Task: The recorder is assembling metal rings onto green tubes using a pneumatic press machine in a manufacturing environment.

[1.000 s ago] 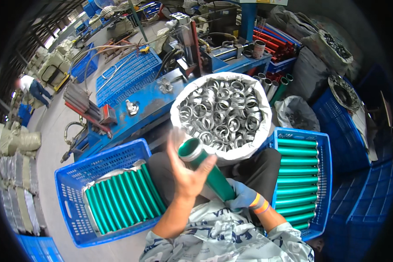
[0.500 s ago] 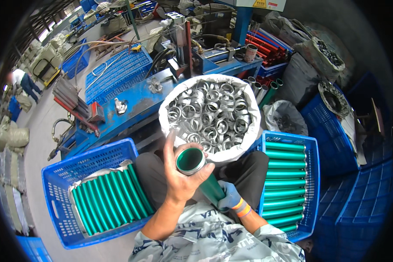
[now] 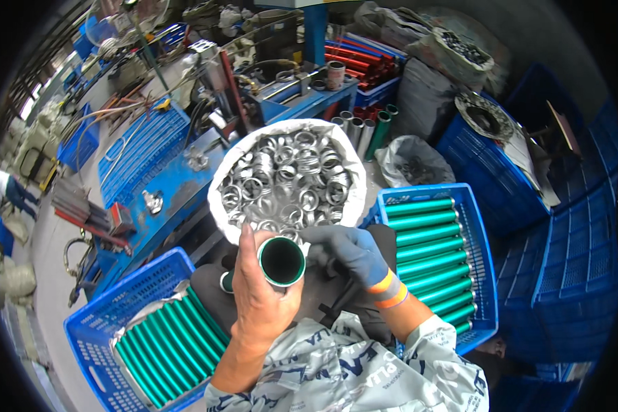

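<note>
My bare left hand (image 3: 264, 295) wraps round a green tube (image 3: 282, 264), its open end facing up at me. This end shows a thin pale rim; a second green tube end pokes out left of the hand, and I cannot tell whether it belongs to the same tube. My right hand (image 3: 347, 254), in a grey-blue glove with an orange cuff, is beside the tube's upper end with its fingers curled; what they hold, if anything, is hidden. Just beyond both hands stands a white sack (image 3: 356, 172) full of silver metal rings (image 3: 295, 165).
Blue crates of green tubes stand on the left (image 3: 175, 261) and right (image 3: 484, 275). A blue workbench (image 3: 165, 206) with metal fixtures runs behind the left crate. Beyond the sack are loose tubes (image 3: 367, 134), a clear plastic bag (image 3: 412, 161) and stacked blue crates. A person stands far left.
My right hand has left the tube's lower part and come up beside its upper end. The silver-banded end no longer faces me; a plain green end does. The view has shifted right.
</note>
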Action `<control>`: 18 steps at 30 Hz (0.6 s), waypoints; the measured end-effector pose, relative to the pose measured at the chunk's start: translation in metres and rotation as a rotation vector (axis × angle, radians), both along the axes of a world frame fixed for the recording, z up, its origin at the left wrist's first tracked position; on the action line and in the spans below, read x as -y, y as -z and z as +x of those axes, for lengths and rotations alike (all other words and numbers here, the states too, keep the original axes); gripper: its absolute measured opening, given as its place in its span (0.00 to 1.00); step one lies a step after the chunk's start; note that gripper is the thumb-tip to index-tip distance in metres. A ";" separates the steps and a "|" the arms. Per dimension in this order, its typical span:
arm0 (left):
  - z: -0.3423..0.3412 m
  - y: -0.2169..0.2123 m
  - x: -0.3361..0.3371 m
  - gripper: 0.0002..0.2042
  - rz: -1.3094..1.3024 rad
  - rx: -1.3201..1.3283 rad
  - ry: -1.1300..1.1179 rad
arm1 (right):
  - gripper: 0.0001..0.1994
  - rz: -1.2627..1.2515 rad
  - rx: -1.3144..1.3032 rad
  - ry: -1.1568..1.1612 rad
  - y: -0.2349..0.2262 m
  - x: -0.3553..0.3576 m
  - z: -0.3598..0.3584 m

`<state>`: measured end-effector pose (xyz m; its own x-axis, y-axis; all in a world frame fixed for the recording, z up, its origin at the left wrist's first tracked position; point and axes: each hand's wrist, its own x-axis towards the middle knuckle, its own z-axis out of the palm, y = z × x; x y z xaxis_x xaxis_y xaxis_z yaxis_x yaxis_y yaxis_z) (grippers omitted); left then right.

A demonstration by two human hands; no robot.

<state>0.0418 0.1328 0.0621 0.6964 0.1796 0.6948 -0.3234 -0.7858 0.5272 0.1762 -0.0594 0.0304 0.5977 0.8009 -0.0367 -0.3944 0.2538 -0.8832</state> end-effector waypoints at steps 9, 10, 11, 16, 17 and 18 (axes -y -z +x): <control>0.009 0.004 0.009 0.60 0.083 -0.092 0.084 | 0.17 -0.518 0.279 -0.019 -0.075 -0.008 0.003; 0.009 0.002 0.014 0.58 -0.044 -0.049 0.125 | 0.16 -0.356 0.384 0.157 -0.046 -0.009 0.005; 0.009 0.001 0.018 0.55 -0.172 -0.008 0.162 | 0.15 -0.213 0.299 0.313 -0.019 -0.011 0.017; 0.010 -0.012 0.017 0.52 -0.952 0.108 0.177 | 0.62 -0.158 0.417 -0.099 0.042 0.010 -0.020; 0.010 -0.011 0.014 0.54 -1.039 0.089 0.209 | 0.60 -0.302 0.466 -0.126 0.053 0.011 -0.032; 0.009 -0.005 0.011 0.55 -1.034 0.072 0.239 | 0.52 -0.148 0.235 -0.088 0.041 0.007 -0.055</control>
